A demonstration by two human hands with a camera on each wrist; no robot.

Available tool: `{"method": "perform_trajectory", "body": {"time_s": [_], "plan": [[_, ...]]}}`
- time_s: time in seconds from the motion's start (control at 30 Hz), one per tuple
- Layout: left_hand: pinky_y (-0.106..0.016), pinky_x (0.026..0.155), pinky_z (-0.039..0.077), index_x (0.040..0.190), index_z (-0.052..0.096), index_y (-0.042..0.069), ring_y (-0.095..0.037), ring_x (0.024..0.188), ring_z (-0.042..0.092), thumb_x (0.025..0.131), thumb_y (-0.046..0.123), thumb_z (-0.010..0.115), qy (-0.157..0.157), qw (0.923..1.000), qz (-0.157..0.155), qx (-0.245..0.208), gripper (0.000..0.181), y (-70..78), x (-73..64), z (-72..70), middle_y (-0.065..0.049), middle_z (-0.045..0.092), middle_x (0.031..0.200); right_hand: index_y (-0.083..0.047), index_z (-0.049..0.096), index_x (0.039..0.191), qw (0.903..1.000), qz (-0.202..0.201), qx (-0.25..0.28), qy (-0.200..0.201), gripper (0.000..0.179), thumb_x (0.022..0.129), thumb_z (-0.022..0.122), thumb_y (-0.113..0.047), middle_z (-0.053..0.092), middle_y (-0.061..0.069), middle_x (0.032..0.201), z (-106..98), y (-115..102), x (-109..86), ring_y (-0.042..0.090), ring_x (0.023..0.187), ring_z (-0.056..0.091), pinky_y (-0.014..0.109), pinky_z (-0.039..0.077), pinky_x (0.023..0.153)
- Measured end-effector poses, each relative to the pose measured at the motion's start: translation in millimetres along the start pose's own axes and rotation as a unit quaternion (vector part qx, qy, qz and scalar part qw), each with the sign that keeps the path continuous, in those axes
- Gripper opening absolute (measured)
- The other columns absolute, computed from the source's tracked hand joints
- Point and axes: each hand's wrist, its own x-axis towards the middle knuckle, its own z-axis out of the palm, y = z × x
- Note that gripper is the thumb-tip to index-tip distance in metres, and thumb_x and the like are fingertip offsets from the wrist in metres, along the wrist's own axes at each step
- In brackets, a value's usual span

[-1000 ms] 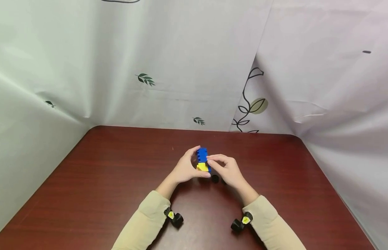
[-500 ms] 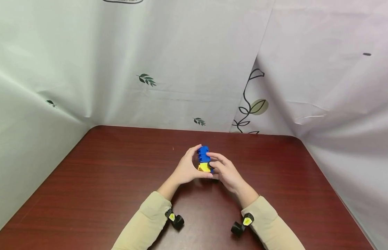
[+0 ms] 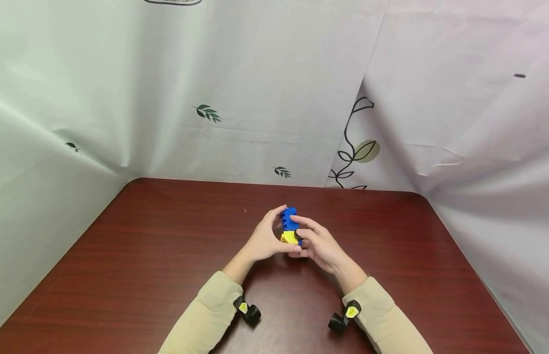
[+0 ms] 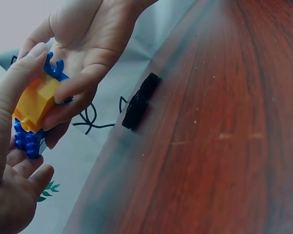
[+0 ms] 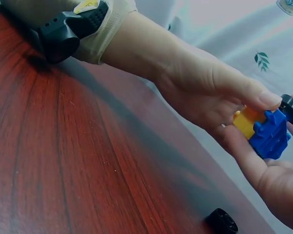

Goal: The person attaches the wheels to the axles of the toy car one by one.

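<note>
My left hand (image 3: pixel 264 239) holds a building-block toy (image 3: pixel 289 221) between thumb and fingers, above the table. The toy joins blue studded bricks (image 4: pixel 28 140) to a yellow block (image 4: pixel 36 102). A blue part with clip-like prongs (image 5: pixel 271 136) faces the right wrist camera. My right hand (image 3: pixel 322 248) meets the toy from the right, its fingers curled round the near side. It pinches a small black wheel (image 5: pixel 292 110) at the blue part, by the left thumb tip. The right fingers hide part of the toy in the head view.
Small black wheels (image 4: pixel 135 112) lie on the reddish-brown wooden table (image 3: pixel 168 255); one wheel (image 5: pixel 222 222) also shows low in the right wrist view. A white patterned sheet (image 3: pixel 257 88) hangs behind the table. Black wrist cameras (image 3: pixel 252 314) sit on both sleeves.
My right hand has gone from a fingertip pinch at the toy's side to fingers spread round it and beneath. The toy has shifted slightly right. The hand now covers the wheels on the table.
</note>
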Motion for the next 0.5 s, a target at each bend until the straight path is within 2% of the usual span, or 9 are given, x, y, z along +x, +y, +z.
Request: {"method": "perform_trajectory", "body": {"time_s": [0.17, 0.3, 0.4, 0.5], "plan": [[-0.040, 0.103, 0.044, 0.148, 0.029, 0.011, -0.023, 0.125, 0.051, 0.063, 0.034, 0.088, 0.000, 1.0000, 0.002, 0.004, 0.107, -1.8, 1.3, -0.3, -0.009, 0.042, 0.143, -0.010, 0.033, 0.145, 0.9998, -0.015, -0.004, 0.012, 0.051, 0.098, 0.050, -0.016, 0.051, 0.012, 0.120, 0.7, 2.5, 0.1, 0.018, 0.079, 0.068, 0.037, 0.058, 0.072], [-0.039, 0.101, 0.046, 0.148, 0.030, 0.012, -0.024, 0.123, 0.054, 0.062, 0.034, 0.089, 0.001, 1.0000, 0.004, 0.000, 0.106, -2.5, 1.5, -0.7, -0.010, 0.043, 0.141, -0.010, 0.033, 0.145, 0.9995, -0.023, -0.001, 0.021, 0.051, 0.098, 0.050, -0.014, 0.054, 0.008, 0.112, 2.4, 3.7, 0.4, 0.017, 0.073, 0.067, 0.034, 0.058, 0.065], [-0.038, 0.099, 0.047, 0.147, 0.031, 0.013, -0.023, 0.120, 0.055, 0.061, 0.033, 0.089, 0.004, 1.0000, 0.005, 0.002, 0.106, -3.6, 1.4, -0.4, -0.009, 0.044, 0.140, -0.010, 0.032, 0.145, 0.9992, -0.029, -0.006, 0.026, 0.051, 0.097, 0.050, -0.012, 0.055, 0.009, 0.113, 3.5, 4.4, 0.9, 0.016, 0.070, 0.066, 0.033, 0.058, 0.062], [-0.037, 0.098, 0.048, 0.147, 0.032, 0.013, -0.023, 0.119, 0.056, 0.061, 0.033, 0.089, 0.010, 0.9999, 0.003, 0.012, 0.105, -4.7, 1.1, 0.1, -0.009, 0.045, 0.140, -0.014, 0.031, 0.146, 0.9988, -0.035, -0.024, 0.025, 0.054, 0.096, 0.052, -0.011, 0.054, 0.016, 0.123, 3.0, 4.1, 1.2, 0.017, 0.072, 0.066, 0.035, 0.058, 0.061]]}}
